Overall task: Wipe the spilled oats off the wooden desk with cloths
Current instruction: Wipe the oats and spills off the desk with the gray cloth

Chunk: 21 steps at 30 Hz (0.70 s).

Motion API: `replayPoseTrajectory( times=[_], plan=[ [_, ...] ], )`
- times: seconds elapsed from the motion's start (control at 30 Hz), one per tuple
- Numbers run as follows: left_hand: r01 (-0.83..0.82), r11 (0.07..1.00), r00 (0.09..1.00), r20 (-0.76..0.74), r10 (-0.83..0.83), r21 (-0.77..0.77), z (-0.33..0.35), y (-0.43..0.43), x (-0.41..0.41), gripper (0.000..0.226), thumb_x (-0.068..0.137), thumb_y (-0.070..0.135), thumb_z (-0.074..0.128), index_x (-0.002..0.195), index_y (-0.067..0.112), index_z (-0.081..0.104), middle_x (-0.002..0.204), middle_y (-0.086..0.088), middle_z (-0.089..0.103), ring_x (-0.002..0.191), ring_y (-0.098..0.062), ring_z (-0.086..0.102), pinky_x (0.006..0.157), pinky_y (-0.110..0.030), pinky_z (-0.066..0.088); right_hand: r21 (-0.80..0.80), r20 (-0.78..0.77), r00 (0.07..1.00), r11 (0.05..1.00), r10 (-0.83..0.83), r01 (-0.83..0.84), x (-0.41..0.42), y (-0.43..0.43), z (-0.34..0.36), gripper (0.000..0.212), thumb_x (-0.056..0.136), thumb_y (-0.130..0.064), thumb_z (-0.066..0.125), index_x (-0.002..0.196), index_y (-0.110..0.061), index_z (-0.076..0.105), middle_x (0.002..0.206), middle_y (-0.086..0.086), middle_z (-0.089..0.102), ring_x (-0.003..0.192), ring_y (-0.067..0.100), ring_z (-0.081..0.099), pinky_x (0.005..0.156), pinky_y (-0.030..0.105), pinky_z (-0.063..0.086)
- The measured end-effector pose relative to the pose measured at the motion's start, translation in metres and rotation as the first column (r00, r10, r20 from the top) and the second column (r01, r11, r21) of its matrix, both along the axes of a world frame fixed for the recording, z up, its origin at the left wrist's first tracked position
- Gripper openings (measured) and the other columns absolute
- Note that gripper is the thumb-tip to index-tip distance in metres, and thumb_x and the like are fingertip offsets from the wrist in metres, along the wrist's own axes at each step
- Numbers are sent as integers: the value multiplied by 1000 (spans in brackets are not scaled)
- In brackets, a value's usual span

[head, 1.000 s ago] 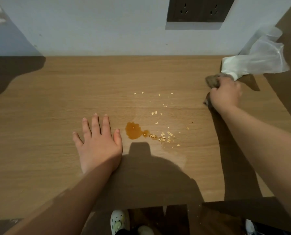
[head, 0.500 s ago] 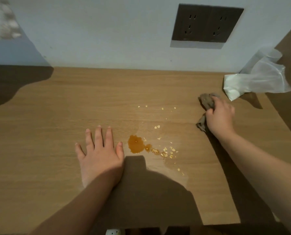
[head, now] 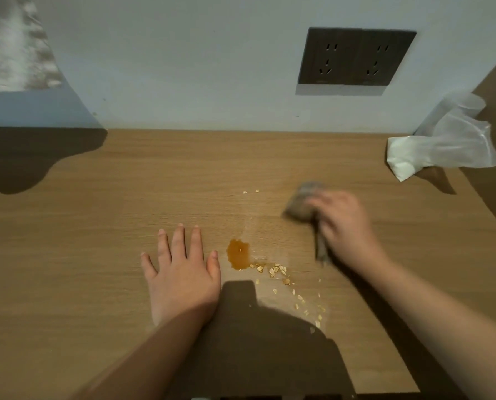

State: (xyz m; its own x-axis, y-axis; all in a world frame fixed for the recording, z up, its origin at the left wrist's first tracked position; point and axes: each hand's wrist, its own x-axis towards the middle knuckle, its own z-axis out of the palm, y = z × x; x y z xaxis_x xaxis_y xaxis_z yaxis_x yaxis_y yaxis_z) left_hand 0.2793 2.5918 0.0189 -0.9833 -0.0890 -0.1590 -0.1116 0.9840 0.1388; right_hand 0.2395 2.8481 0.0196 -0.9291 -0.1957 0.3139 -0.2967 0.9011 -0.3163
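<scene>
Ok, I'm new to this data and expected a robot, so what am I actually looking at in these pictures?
There is no machine here. These are a person's two bare hands, filmed by one wide-angle camera worn on the head and looking forward and down, which is why both forearms come in from the bottom edge. The left hand lies flat on the wooden desk with its fingers spread. The right hand, blurred, grips a grey-brown cloth. Between the hands sits an amber puddle, with oats scattered beside it; the cloth is meant to wipe them away. At the back right lies a white item in clear plastic, and a dark socket plate is on the wall.
</scene>
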Motion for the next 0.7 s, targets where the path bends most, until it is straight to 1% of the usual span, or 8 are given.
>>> replayPoseTrajectory(
  times=[0.07,0.13,0.27,0.37,0.47,0.53,0.6,0.7],
  plan=[
    [2,1000,1000,-1,-2,3,0,-1,-1,59,96,48,7,150,28,-3,159,2,-6,145,-22,-13,116,-50,1,-39,103,899,902,-425,431,-32,19,-1,40,89,-10,42,128,-10,53,135,12,50,121,37,43,101,39,28],
    [7,1000,1000,2,-7,8,-1,-3,-1,59,96,48,7,150,28,-3,159,2,-6,145,-22,-13,116,-51,0,27,192,804,822,-563,569,-43,8,-2,43,92,-15,43,135,-16,46,143,6,41,126,32,33,103,42,27],
    [18,998,1000,7,-18,61,2,-7,-1,56,98,48,13,150,30,5,159,4,2,145,-20,-6,115,-47,1,4,157,976,988,-151,152,-6,-56,-2,42,88,-9,49,128,-21,54,140,-3,45,120,22,37,99,36,28],
    [20,990,997,-79,-9,137,13,-20,-17,47,99,43,23,144,31,29,150,4,29,138,-19,22,112,-41,15,-73,189,972,989,137,-125,16,-62,3,38,90,-10,45,124,-20,59,130,-9,50,116,10,36,102,37,27],
    [20,998,996,-93,-14,60,15,-44,-41,50,98,44,24,146,28,27,153,-1,24,141,-22,18,114,-44,13,-62,21,960,958,-278,279,-22,-23,-5,39,83,-8,45,118,-11,61,125,11,58,113,33,49,95,43,35],
    [5,1000,1000,-20,-5,3,8,-53,-51,57,96,51,17,150,31,11,159,0,4,146,-25,-1,117,-49,4,-36,106,764,766,-636,642,-56,2,-6,40,89,-11,44,128,-12,51,133,13,50,120,35,40,99,43,30],
    [-11,1000,1000,28,12,-8,1,-55,-56,60,95,54,11,150,34,1,159,1,-6,145,-26,-10,116,-51,0,-18,174,614,621,-770,784,-92,10,-3,41,92,-15,41,132,-12,46,136,14,46,125,34,34,102,42,26],
    [-5,1000,999,37,6,-25,0,-55,-57,60,95,55,9,149,35,-5,158,3,-10,144,-26,-13,116,-51,-1,-21,231,574,585,-786,810,-141,-1,0,39,92,-15,39,131,-13,48,139,12,43,128,32,31,102,39,25]
  ],
)
